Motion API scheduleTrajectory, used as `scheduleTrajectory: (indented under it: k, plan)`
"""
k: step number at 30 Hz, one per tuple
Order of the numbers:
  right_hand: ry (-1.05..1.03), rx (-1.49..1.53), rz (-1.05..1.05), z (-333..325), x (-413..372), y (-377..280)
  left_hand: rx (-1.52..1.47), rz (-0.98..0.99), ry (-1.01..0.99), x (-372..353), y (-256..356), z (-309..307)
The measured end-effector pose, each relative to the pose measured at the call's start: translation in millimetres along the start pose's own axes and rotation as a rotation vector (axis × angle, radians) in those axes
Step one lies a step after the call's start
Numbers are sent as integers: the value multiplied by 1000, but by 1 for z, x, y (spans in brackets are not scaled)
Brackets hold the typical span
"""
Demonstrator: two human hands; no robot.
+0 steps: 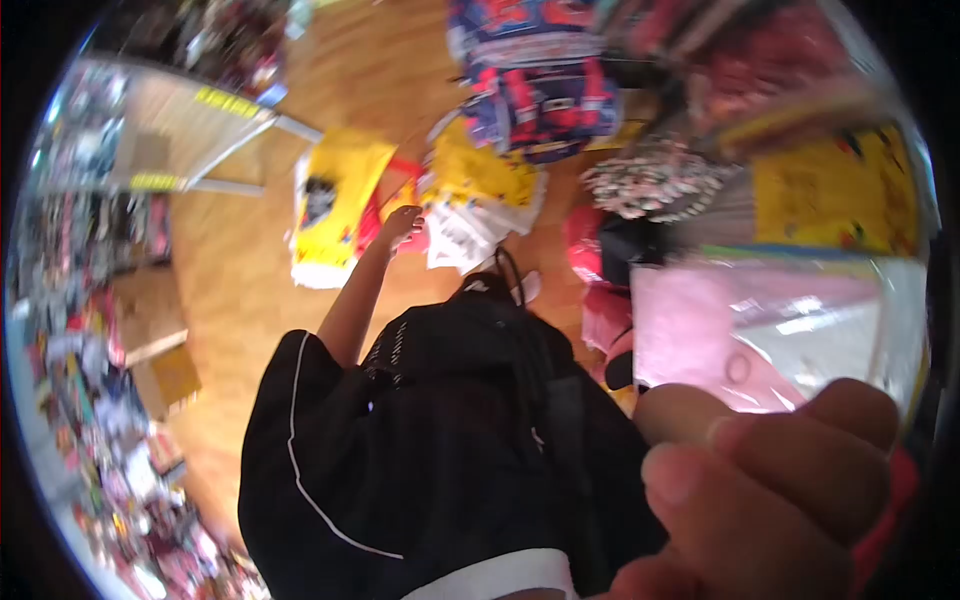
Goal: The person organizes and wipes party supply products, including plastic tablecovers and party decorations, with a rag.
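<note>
My left hand [404,226] reaches forward over the floor, loosely open, its fingers slightly bent and nothing visible in them. Near it lie a yellow and white plastic bag [345,190], a second yellow bag [482,172] with white lower parts, and something red between them. Close to the camera is my right hand [780,470], blurred and large, its fingers curled in; what they hold, if anything, I cannot tell. Behind those fingers is a clear-wrapped pink and white package [700,315].
A blue and red patterned backpack [540,80] is at the top. Cardboard boxes [148,310] and crowded shelves [80,400] line the left, near a white-framed board [190,125]. On the right are a patterned bundle [655,180] and a yellow package [835,195].
</note>
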State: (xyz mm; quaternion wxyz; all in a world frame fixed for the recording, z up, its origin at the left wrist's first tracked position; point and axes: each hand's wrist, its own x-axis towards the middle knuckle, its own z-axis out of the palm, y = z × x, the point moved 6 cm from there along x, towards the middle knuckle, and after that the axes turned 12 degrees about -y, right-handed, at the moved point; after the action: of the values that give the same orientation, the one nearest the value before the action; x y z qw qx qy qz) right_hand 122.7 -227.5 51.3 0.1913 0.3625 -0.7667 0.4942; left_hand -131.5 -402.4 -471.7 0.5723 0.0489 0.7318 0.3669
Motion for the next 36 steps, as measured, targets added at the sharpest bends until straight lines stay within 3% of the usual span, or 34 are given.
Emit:
scheduleTrajectory:
  k: [5,7,11,13,14,15,16,17,19,20,21,22,23,25,27,29,31,32,33,35,36]
  plan:
    - [-333,151,-84,65,51,64,-366,-234,383,-83,-145,-69]
    - [-428,204,-105,92,71,83,-419,-212,417,-110,-190,-59]
    - [-594,243,-119,137,109,123,-587,-231,420,-119,-213,-39]
    - [-719,233,-13,177,122,165,-660,-165,363,-94,-287,-47]
    - [-823,197,99,206,118,198,-363,127,447,-64,-318,-61]
    - [-966,136,263,244,107,236,-48,403,526,-57,-325,-73]
    - [-1207,9,460,280,89,274,-528,102,578,-123,-237,-79]
    - [-1175,18,515,317,51,314,-557,-36,607,-118,-227,-98]
    - [-1297,108,650,350,16,359,-97,-19,830,-60,-267,-154]
    - [-1353,194,736,361,11,371,-101,-166,731,-66,-211,-175]
    - [-1314,189,785,375,0,388,-87,104,882,-31,-211,-198]
    - [-1280,188,839,391,-12,406,112,162,982,-20,-172,-219]
    - [-1298,186,837,407,-13,421,204,342,1056,-9,-140,-237]
    - [-1013,302,972,426,-8,455,357,351,975,20,-101,-256]
    - [-1041,230,1052,454,-17,496,543,125,673,60,-112,-256]
    - [-516,251,1184,468,-46,547,436,270,674,51,-132,-257]
    - [-202,367,1620,497,-117,591,158,232,685,15,-167,-271]
    - [-216,439,1811,508,-134,597,-34,202,807,-17,-189,-279]
    - [-224,444,1812,517,-129,600,-227,173,924,-48,-216,-288]
    - [-119,606,2073,538,-136,595,-120,-9,1253,-98,-268,-300]
    - [-71,701,2138,549,-138,596,-197,-208,1188,-107,-297,-302]
